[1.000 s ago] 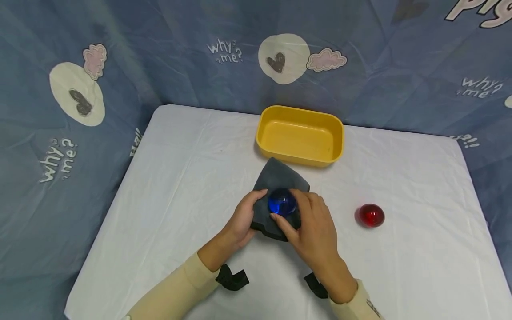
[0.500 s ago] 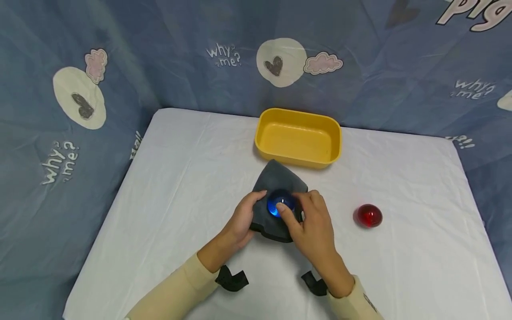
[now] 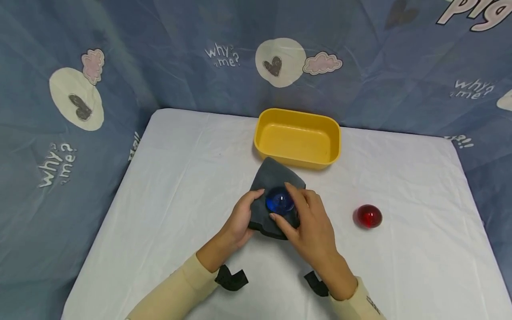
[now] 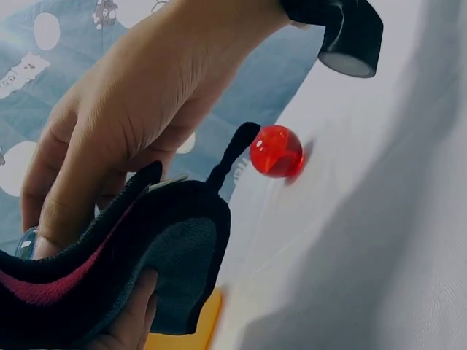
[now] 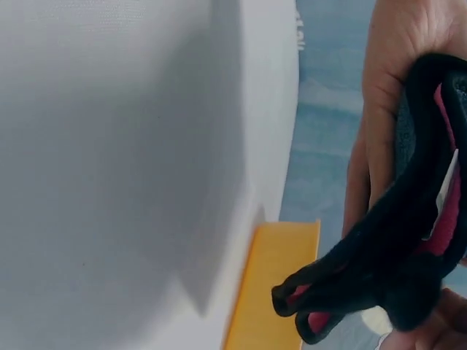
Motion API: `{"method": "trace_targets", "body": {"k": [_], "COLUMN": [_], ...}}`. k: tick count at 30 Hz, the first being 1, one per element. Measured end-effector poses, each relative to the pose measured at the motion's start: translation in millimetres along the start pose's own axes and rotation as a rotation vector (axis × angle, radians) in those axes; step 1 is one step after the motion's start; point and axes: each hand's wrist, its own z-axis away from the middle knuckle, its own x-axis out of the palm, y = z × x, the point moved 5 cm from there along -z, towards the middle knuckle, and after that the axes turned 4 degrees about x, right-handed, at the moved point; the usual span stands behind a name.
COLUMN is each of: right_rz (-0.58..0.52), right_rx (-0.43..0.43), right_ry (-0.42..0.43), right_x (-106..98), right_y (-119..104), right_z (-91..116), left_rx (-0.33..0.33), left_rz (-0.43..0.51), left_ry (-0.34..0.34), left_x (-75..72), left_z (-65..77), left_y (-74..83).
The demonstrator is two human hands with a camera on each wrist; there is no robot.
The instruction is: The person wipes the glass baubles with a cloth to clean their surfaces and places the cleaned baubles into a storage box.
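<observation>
A blue glass ball sits on a dark grey cloth with a red lining, at the middle of the white table. My left hand grips the cloth's left edge, thumb on top and fingers beneath. My right hand pinches the ball, index finger over its far side and thumb at its near side. The left wrist view shows the folded cloth against my right hand. In the right wrist view the left hand holds the cloth.
A yellow tub stands empty just beyond the cloth. A red glass ball lies on the table to the right, also in the left wrist view as the red ball. A blue printed curtain hangs around the table.
My right hand's fingers have shifted around the blue ball: the index finger lay across its top half a second ago and now curls over its far side. The left hand and cloth stay put.
</observation>
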Motion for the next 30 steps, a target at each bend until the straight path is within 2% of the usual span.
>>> {"method": "trace_targets", "body": {"k": [4,7,15,18,21,25,30], "right_rz": [-0.005,-0.024,-0.185,-0.196,-0.123,-0.034,0.011], "right_rx": [-0.031,-0.018,0.127,0.157,0.134,0.040,-0.053], "right_ry": [0.035,0.060,0.026,0.005,-0.005,0.003,0.044], "right_x": [-2,-2,6,7,6,6,6], "right_y": [-1,1,12,13,11,6,2], "right_z": [-3,-5,-7,-7,-5,-4,-5], "left_rx": [-0.006,-0.010,-0.015,-0.015,-0.012,0.002,0.009], "left_rz": [-0.011,-0.017,-0.029,-0.022,-0.010,-0.003,-0.006], "left_ry": [-0.023,-0.028,-0.011,-0.002,0.007,0.015,0.019], "left_x": [1.0,1.4,0.2,0.8,1.3,0.8,-0.5], "left_z": [-0.9,-1.0,-0.1,-0.6,-2.3,-4.8,-5.4], "left_y": [0.0,0.0,-3.1,-4.0,-4.7,-5.1,-5.4]}}
